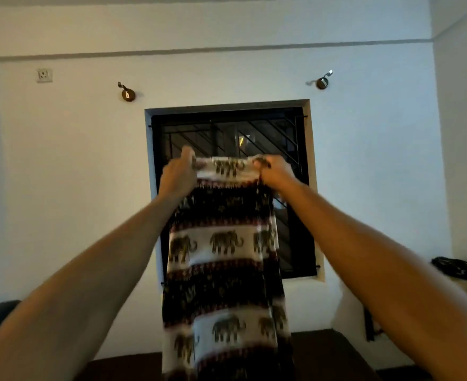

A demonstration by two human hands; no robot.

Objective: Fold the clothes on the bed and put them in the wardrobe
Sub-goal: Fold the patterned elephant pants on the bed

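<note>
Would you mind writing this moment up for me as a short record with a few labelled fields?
garment: elephant-print cloth, banded dark and white, held up and hanging lengthwise
left hand: left hand grips the top edge at its left corner
right hand: right hand grips the top edge at its right corner
background: barred window in a white wall, directly behind the cloth
other items: dark patterned fabric lying at far right; wall socket upper left
fold status: no fold visible yet
</note>
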